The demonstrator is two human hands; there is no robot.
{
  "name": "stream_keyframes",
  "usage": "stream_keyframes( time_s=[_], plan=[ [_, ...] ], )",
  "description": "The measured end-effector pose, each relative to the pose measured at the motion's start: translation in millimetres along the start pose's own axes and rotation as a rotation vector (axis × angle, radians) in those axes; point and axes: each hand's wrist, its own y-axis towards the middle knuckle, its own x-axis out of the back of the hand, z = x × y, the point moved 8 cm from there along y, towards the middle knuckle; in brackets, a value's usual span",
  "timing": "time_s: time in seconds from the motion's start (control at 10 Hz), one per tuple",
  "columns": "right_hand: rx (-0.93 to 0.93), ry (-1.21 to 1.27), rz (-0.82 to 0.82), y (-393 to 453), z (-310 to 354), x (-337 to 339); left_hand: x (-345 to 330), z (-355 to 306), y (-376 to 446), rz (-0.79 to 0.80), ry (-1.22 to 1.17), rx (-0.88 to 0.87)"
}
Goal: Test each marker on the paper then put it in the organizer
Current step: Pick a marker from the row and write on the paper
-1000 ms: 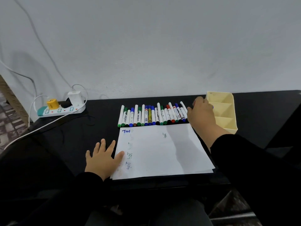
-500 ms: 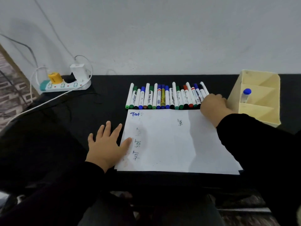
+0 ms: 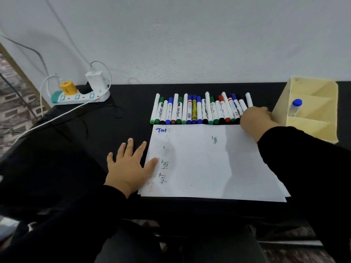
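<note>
The row of capped markers with white barrels (image 3: 201, 111) lies on the black desk (image 3: 123, 114) just beyond the white sheet of paper (image 3: 212, 164), long axes running away from the person; the right hand (image 3: 254, 118) covers the row's right end, far nearer than the left, fingers curled down onto the last markers, though whether they pinch one I cannot tell; the left hand (image 3: 129, 164) presses flat, fingers spread, thumb on the paper's edge; the cream plastic organizer (image 3: 313, 118), holding one blue-capped marker (image 3: 295, 107), stands just right of that hand.

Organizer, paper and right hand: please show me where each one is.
organizer (image 3: 321, 128), head view, on its front wall.
paper (image 3: 209, 168), head view, on its blank middle.
right hand (image 3: 255, 118), head view, on its back.
</note>
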Motion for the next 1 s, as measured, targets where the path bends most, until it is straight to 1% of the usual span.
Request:
stream_keyframes(
  time_s=[0.2,0.3,0.4,0.5,0.6,0.7,0.8,0.9,1.0],
  plan=[
    [0.021,-0.087,-0.077,-4,-2,4,-1,1,0,0.001,0.006,0.006],
    [0.044,-0.128,-0.151,-8,-6,11,0,0,0,-0.007,0.015,0.002],
    [0.018,-0.033,-0.280,-18,-15,23,-1,1,0,-0.011,0.014,0.008],
    [-0.026,0.152,-0.362,-35,-25,36,-1,1,1,-0.014,0.020,0.008],
    [0.002,0.412,-0.385,-58,-32,43,-1,0,0,-0.002,-0.011,0.004],
    [0.023,0.838,-0.325,-76,-36,40,2,0,-4,0.000,-0.059,-0.006],
    [0.093,1.151,-0.248,-98,-31,41,9,3,-7,-0.008,-0.184,-0.001],
    [0.134,1.468,-0.127,-121,-27,43,24,2,-13,-0.003,-0.396,0.007],
    [0.231,1.732,0.007,-136,-19,46,53,-11,-25,-0.048,-0.625,-0.079]
  ],
)
